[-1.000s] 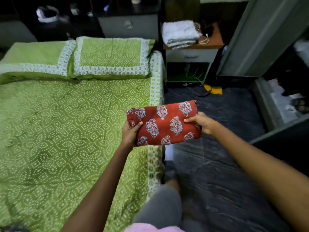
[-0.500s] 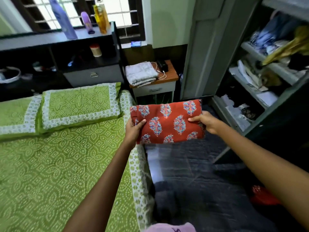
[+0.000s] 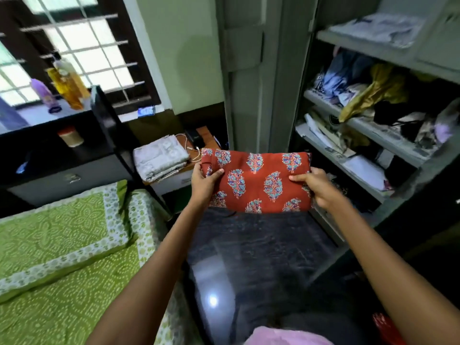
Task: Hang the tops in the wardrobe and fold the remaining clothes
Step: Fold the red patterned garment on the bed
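Cloth of rust-red, the folded garment (image 3: 258,181) is a flat, wide rectangle printed with rows of teal-and-blue floral sprigs outlined in cream; its upper edge is a rounded fold and its lower edge hangs straight. It is held in the air between both hands, above the dark floor (image 3: 261,257). The left hand (image 3: 202,184) pinches the garment's left end, thumb lying across the printed face and fingers behind. The right hand (image 3: 317,186) grips the right end the same way, thumb on top. Beyond the right hand stand open wardrobe shelves (image 3: 368,125) crowded with clothes. Behind the left hand is a grey folded cloth (image 3: 160,159), and below that hand a green bed (image 3: 62,245).
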Demonstrator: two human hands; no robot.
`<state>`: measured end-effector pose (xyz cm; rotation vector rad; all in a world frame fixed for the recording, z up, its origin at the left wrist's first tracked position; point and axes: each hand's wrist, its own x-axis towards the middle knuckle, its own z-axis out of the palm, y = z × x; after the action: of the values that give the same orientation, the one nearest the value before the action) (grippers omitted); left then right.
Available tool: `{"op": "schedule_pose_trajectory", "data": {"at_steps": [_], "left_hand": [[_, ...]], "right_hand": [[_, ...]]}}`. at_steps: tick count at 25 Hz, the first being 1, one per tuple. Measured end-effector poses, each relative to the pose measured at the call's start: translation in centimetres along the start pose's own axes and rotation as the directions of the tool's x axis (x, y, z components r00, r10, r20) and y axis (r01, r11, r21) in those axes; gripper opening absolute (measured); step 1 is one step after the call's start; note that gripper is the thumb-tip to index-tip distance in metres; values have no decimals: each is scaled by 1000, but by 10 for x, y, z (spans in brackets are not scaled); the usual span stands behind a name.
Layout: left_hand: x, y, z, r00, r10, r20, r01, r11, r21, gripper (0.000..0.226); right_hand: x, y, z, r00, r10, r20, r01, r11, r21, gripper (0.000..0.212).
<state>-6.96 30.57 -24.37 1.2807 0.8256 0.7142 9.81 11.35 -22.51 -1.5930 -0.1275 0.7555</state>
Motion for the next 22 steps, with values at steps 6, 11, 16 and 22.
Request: {"op": "schedule_pose_trajectory", "data": {"at_steps": [6, 11, 16, 22], "left_hand": [[119, 45, 87, 992, 68, 105, -78, 993, 91, 34], [232, 65, 153, 952, 151, 266, -189, 974, 124, 34], [342, 101, 239, 867, 172, 467, -284, 942, 178, 30], [416, 131, 360, 773, 218, 596, -379, 912, 158, 29]], "right_hand": [[73, -63, -13, 971, -148, -190, 158, 987, 37, 31], [153, -106, -26, 927, -193, -321, 227, 971, 71, 30], [222, -163, -44, 870, -187, -457, 277, 951, 138, 28], [293, -217, -92, 809, -191, -556, 335, 927, 169, 24]]}}
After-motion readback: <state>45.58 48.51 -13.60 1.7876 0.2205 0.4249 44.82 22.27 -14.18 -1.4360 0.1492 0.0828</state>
